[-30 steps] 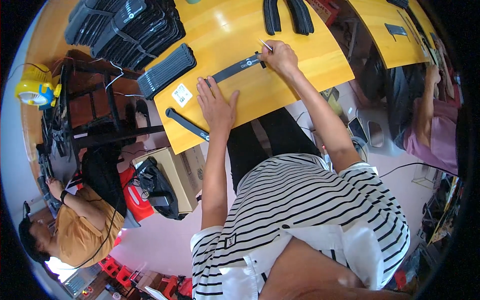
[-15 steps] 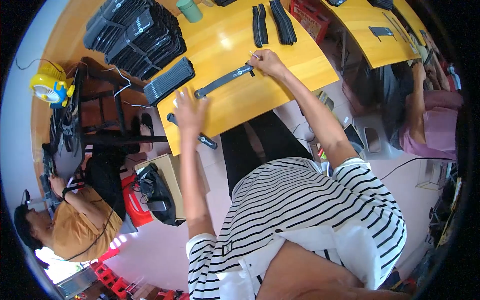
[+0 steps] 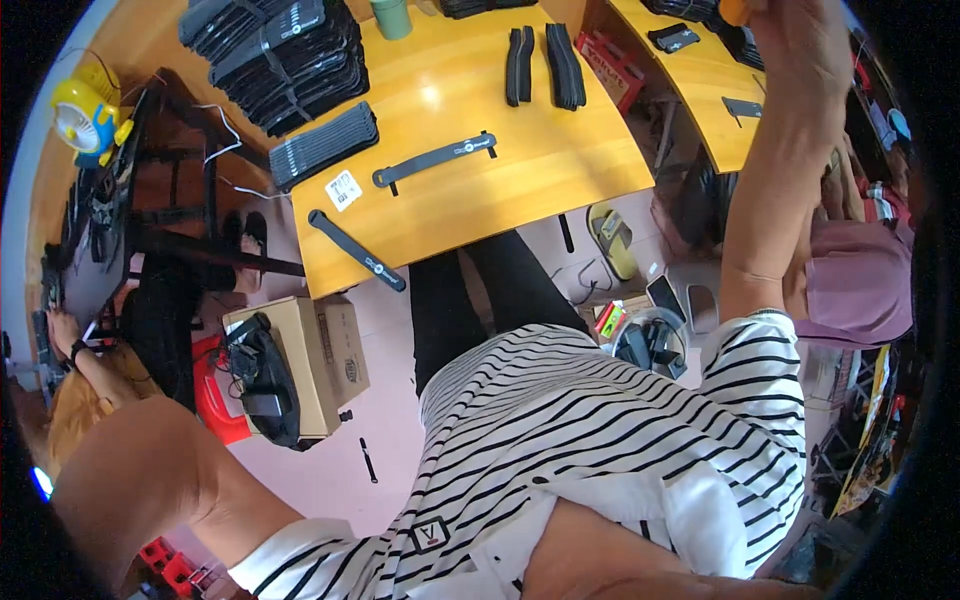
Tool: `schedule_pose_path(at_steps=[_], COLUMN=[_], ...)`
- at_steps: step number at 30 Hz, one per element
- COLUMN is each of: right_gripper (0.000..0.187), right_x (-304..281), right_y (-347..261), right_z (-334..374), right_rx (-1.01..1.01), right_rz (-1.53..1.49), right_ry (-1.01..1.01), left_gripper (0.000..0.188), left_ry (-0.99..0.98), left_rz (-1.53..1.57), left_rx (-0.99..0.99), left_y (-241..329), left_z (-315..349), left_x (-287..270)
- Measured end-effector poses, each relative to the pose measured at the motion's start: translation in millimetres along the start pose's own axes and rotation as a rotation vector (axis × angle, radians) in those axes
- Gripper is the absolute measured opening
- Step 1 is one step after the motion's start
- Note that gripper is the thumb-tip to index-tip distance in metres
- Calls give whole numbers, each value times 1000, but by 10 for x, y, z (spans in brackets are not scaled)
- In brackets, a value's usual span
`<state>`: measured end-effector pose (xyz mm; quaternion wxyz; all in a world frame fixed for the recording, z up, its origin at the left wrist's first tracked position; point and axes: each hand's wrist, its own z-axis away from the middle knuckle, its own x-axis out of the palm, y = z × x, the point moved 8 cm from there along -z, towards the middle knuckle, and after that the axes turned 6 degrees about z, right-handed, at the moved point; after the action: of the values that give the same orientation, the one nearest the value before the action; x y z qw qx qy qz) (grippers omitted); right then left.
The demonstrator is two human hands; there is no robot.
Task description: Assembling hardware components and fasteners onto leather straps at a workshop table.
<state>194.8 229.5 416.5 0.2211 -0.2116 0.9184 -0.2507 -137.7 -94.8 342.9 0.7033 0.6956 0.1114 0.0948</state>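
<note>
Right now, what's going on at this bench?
Nobody's hand is on the dark straps. One strap lies across the yellow table; a second strap slants to its left, one end at the near edge. A stack of dark strips sits behind them. The person's right hand is up at the upper right, something orange by its fingers; can't tell if its grip is closed. The left hand is out of view.

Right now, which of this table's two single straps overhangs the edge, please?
The lower-left strap: its end passes the table's near edge; the upper strap lies inside it.
</note>
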Motion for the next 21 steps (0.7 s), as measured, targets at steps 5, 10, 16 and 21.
schedule_pose_path(at_steps=[5, 10, 16, 21], right_gripper=[21, 19, 15, 13], right_x=[-81, 3, -19, 209], right_y=[-270, -283, -82, -46], right_z=[158, 277, 411, 360], right_rx=[78, 82, 291, 290], right_rz=[88, -17, -139, -184], right_ry=[35, 7, 115, -33], left_gripper=[40, 39, 36, 35], left_ry=[10, 46, 139, 215], left_rz=[46, 123, 233, 276], left_rx=[142, 289, 401, 482], left_y=[148, 213, 99, 108], left_z=[-269, -418, -500, -362], left_x=[60, 117, 260, 137])
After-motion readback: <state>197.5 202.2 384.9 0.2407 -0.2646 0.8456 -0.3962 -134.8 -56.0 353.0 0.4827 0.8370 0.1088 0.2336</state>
